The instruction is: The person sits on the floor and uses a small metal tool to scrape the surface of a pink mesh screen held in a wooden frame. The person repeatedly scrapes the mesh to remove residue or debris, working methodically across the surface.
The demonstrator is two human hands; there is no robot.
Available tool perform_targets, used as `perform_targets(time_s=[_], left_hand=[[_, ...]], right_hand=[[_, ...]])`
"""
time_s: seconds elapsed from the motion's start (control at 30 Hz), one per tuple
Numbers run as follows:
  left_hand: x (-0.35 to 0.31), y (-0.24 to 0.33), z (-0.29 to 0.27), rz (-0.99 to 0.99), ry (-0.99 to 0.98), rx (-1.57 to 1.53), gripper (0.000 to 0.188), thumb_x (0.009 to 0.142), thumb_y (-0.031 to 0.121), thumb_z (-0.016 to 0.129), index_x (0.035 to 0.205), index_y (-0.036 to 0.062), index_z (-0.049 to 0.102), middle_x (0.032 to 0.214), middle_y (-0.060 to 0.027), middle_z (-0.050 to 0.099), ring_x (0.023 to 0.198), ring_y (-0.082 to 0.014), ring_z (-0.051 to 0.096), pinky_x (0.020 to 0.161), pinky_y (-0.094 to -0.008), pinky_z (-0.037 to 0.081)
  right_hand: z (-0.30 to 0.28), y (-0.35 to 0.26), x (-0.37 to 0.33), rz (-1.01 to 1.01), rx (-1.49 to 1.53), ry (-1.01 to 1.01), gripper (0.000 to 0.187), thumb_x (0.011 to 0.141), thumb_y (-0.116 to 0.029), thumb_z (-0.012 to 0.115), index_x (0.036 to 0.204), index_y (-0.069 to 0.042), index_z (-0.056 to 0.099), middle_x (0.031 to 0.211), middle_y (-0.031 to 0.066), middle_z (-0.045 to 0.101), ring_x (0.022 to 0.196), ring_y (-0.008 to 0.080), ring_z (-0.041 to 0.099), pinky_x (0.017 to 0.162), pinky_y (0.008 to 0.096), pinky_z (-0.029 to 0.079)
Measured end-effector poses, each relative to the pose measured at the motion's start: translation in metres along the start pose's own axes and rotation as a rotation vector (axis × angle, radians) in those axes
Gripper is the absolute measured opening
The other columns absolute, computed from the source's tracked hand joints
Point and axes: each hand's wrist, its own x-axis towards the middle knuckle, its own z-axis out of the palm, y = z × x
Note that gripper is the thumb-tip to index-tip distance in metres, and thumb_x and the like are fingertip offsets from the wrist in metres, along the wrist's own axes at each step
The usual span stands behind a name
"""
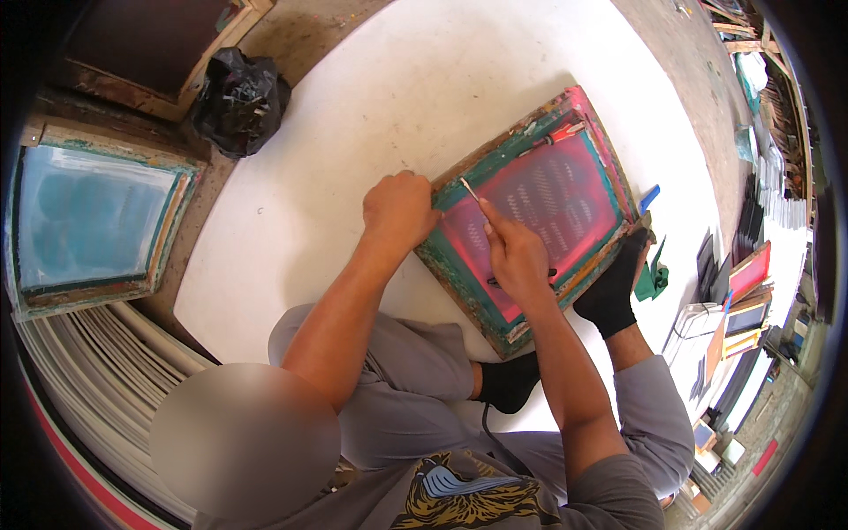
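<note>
A wooden silk-screen frame (579,97) lies tilted on the white surface, its pink mesh (579,208) edged in green and marked with rows of pale pattern. My left hand (402,212) is closed at the frame's left edge, thumb against the wood. Over the mesh, my right hand (517,261) grips a slim metal-tipped tool (470,189), which points toward the frame's upper left side. Most of its handle is hidden in my fingers. A red-handled tool (563,134) rests on the frame's far end. Something dark (552,273) shows beside my right wrist; its kind is unclear.
My black-socked foot (614,283) touches the frame's right side. Beside it lie a blue piece (650,196) and a green scrap (652,281). At left are a black plastic bag (238,102), another screen frame (168,234) and stacked sheets (97,362). Boards and frames (746,309) crowd the right.
</note>
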Motion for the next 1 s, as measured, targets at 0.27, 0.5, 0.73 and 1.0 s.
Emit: perform_targets(time_s=[0.27,0.5,0.73,1.0], left_hand=[[0.003,0.005,0.006,0.005,0.046,-0.006,0.036,0.083,0.034,0.088,0.098,0.0031,0.080,0.107,-0.0169,0.073,0.102,-0.0382,0.073,0.085,-0.0505,0.060],[0.004,0.003,0.009,0.011,0.051,-0.013,0.033,0.085,0.033,0.086,0.098,0.0023,0.080,0.108,-0.0173,0.073,0.102,-0.0384,0.073,0.085,-0.0502,0.060],[0.005,0.002,0.011,0.070,0.084,-0.005,0.032,0.084,0.030,0.086,0.095,0.0006,0.079,0.103,-0.0179,0.074,0.100,-0.0393,0.074,0.084,-0.0495,0.060],[0.009,0.003,0.012,0.075,0.072,0.041,0.029,0.083,0.029,0.085,0.090,0.0013,0.079,0.098,-0.0179,0.075,0.095,-0.0392,0.075,0.081,-0.0495,0.061]], right_hand=[[-0.012,-0.016,0.009,0.070,-0.008,-0.046,0.038,0.104,-0.023,0.062,0.142,-0.024,0.069,0.100,0.0244,0.074,0.093,0.0448,0.072,0.082,0.0560,0.056],[-0.016,-0.025,0.011,0.143,0.044,-0.084,0.038,0.104,-0.022,0.062,0.141,-0.020,0.070,0.105,0.0265,0.074,0.097,0.0473,0.071,0.085,0.0575,0.056],[-0.015,-0.020,0.011,0.109,0.016,-0.104,0.041,0.103,-0.020,0.060,0.144,-0.019,0.067,0.101,0.0264,0.074,0.094,0.0474,0.071,0.084,0.0582,0.056],[-0.021,-0.041,0.023,0.174,-0.073,-0.249,0.045,0.105,-0.020,0.055,0.148,-0.014,0.062,0.096,0.0265,0.074,0.094,0.0456,0.073,0.083,0.0592,0.056]])
